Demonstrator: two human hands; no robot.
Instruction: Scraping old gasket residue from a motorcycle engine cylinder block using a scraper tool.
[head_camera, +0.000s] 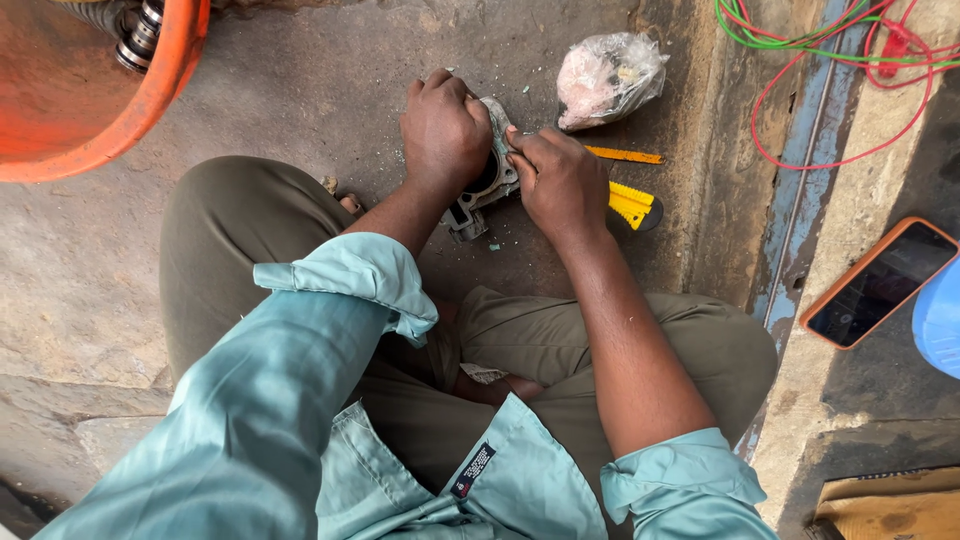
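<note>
1. Sitting cross-legged on a stained concrete floor (300, 80), a person in a pale teal shirt and olive trousers bends over a small metal engine part (482, 190) that rests on the ground just beyond the knees, near the middle of the scene.
2. That part is a grey cast-metal block, grimy, with a round dark bore in its middle and a squarish lug sticking out at its near end; a paler flat face shows at its far edge.
3. Left hand (443, 130) lies on top of the part from the left, fingers curled together and pressed down over its far-left side.
4. Right hand (560, 182) meets it from the right, fingertips bunched and pinching at the part's far-right edge; they may be nipping a thin tool or scraper, but it is too small to tell.
5. Small pale flecks lie scattered on the floor around the part.
6. Just right of the right hand lies a yellow utility knife (633, 205), with a thin yellow strip (625, 155) a little farther off.
7. Farther away sits a knotted clear plastic bag (608, 75).
8. At far left is an orange tub (120, 110); at far right, red and green wires (840, 60) and a phone in an orange case (880, 282).
</note>
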